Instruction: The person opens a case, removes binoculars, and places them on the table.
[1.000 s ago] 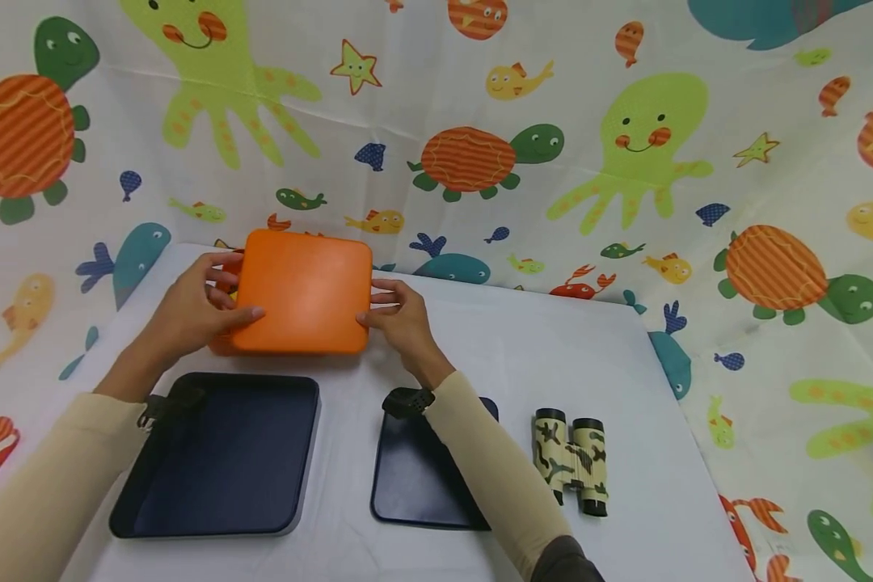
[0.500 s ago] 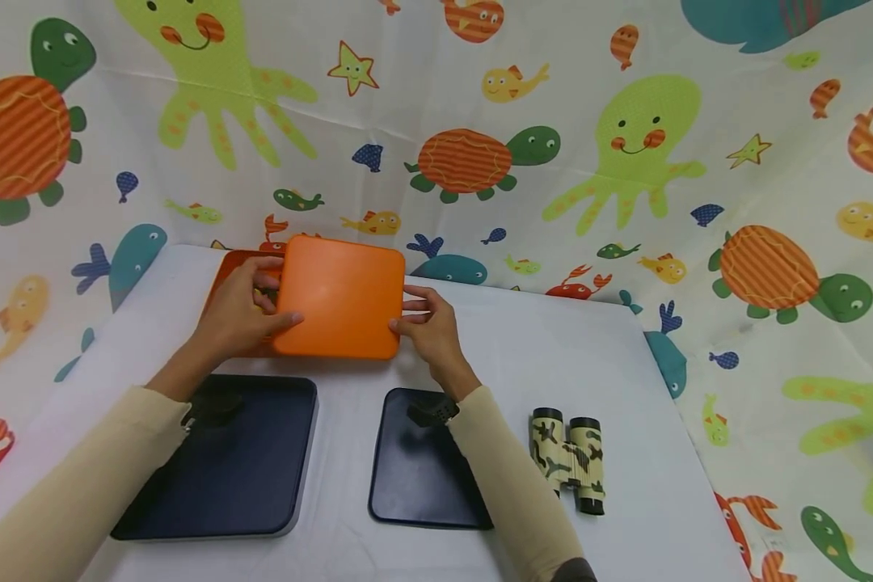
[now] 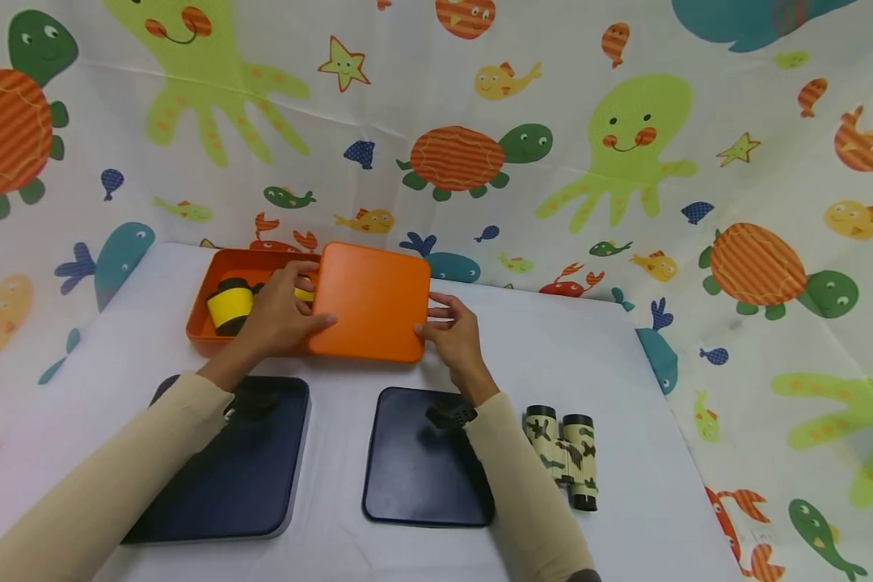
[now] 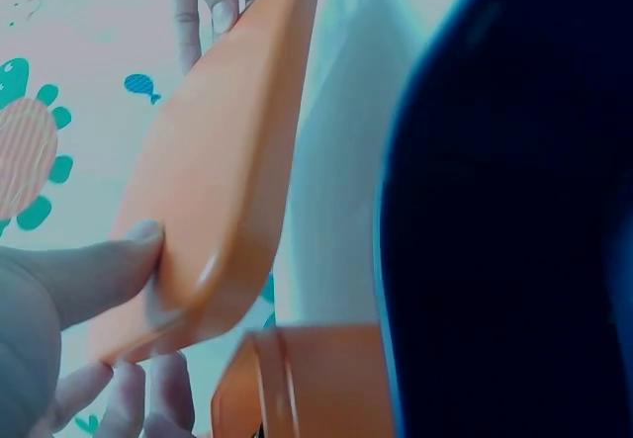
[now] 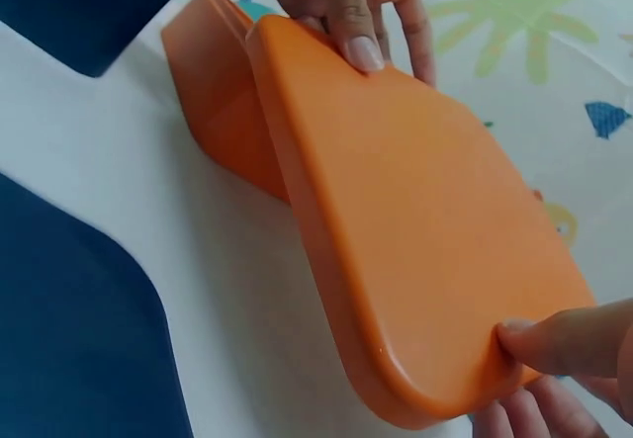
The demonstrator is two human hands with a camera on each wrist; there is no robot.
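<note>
An orange lid point(image 3: 371, 303) is held up between both hands, tilted, over the right part of an orange box point(image 3: 202, 327). My left hand point(image 3: 280, 311) pinches its left edge, thumb on top and fingers beneath, as the left wrist view shows. On the opposite edge my right hand point(image 3: 457, 338) pinches it the same way; the right wrist view shows that thumb pressing the lid's top point(image 5: 425, 220). Inside the box lie yellow and black binoculars point(image 3: 230, 305), partly hidden by my left hand and the lid.
A dark blue tray point(image 3: 262, 485) stands at the front left, partly under my left forearm. Right of it lies a dark blue lid point(image 3: 415, 477). Camouflage binoculars point(image 3: 578, 453) rest beside my right sleeve. A sea-animal printed cloth point(image 3: 378, 81) hangs behind the white table point(image 3: 553, 347).
Both hands have carried the orange lid to the right, off the left part of the orange box. The yellow and black binoculars inside have come into view.
</note>
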